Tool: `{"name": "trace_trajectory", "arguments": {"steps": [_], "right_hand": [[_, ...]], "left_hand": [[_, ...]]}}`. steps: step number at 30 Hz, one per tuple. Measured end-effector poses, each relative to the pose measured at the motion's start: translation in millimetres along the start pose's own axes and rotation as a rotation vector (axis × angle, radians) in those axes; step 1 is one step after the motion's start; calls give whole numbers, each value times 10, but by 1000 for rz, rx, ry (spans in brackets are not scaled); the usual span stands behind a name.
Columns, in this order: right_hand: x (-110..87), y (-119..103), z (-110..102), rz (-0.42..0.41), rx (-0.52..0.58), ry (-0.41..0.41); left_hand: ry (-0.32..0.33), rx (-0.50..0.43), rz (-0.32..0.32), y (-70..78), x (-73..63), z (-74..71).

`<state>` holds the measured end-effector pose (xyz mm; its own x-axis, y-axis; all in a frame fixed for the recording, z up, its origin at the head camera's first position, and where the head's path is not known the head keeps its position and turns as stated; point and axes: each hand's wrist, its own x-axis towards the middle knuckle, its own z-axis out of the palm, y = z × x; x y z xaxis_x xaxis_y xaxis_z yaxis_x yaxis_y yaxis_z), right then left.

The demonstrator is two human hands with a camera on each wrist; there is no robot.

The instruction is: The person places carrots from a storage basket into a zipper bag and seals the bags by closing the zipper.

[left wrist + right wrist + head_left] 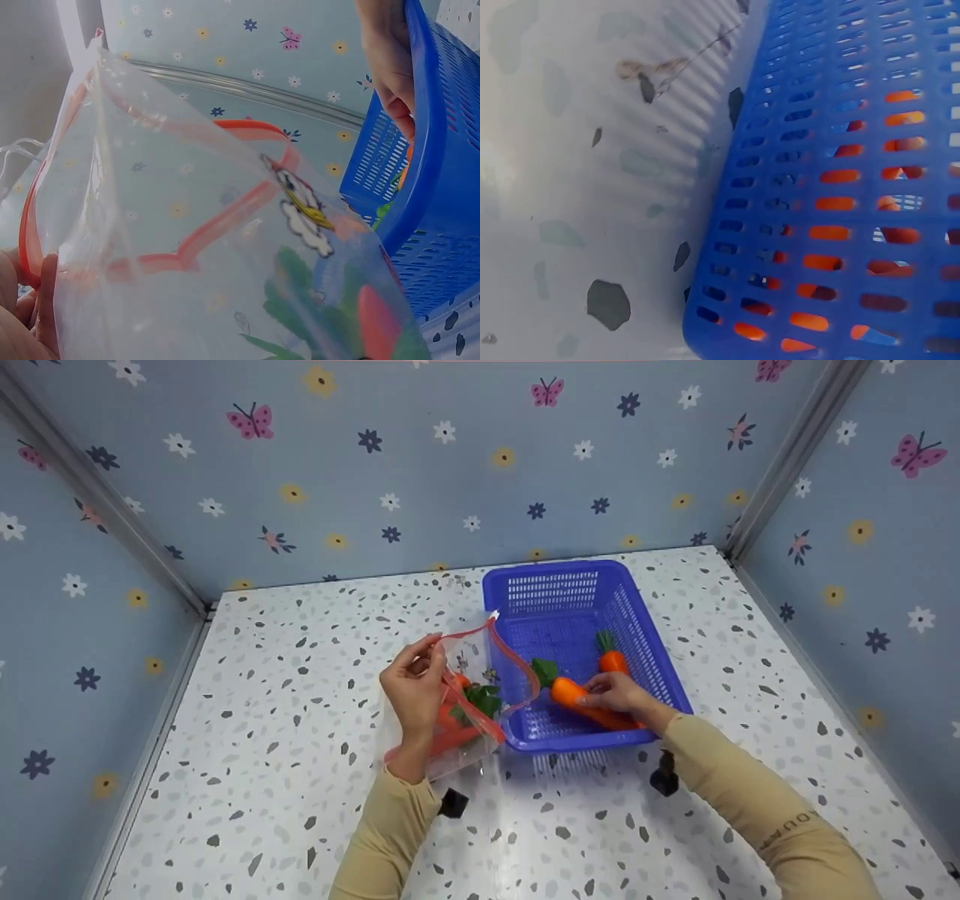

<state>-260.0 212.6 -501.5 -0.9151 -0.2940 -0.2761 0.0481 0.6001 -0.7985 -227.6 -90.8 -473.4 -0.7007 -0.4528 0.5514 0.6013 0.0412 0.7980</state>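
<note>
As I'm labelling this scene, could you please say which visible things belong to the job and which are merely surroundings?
Job:
clear zip bag, pinched by the left hand
its leafy contents
carrot, in the right hand
second carrot
blue basket

Surroundings:
speckled tabletop
floral wall panels

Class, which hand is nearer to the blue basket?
Right. The right hand is inside the blue basket, gripping a carrot; the left hand is outside, to its left, pinching the red-rimmed bag.

You had a way down from above into the far end of the blue basket [555, 637]; carrots [568, 692] and your right hand [619, 692] crowded its near half. Left of the basket, the clear bag [480, 712] and your left hand [416, 682] barred you; right of it, the bench [720, 645] gave you room.
</note>
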Motion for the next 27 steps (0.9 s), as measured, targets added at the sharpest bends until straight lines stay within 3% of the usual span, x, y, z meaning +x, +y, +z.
{"name": "trace_trajectory", "arguments": {"steps": [4, 6, 7, 11, 19, 20, 27], "right_hand": [[-18, -13, -19, 29, 40, 17], [-30, -28, -29, 43, 49, 30], [-33, -32, -35, 49, 53, 35], [-46, -49, -63, 63, 73, 51], [-102, -114, -124, 68, 194, 66], [-113, -129, -130, 70, 209, 70], [-219, -263, -172, 52, 312, 61]], "left_hand": [[6, 30, 7, 6, -1, 3], [1, 10, -22, 99, 4, 15], [-3, 5, -10, 58, 5, 11], [-1, -26, -60, 364, 13, 52], [10, -15, -83, 528, 7, 79], [15, 2, -81, 618, 18, 99], [13, 3, -109, 625, 14, 96]]}}
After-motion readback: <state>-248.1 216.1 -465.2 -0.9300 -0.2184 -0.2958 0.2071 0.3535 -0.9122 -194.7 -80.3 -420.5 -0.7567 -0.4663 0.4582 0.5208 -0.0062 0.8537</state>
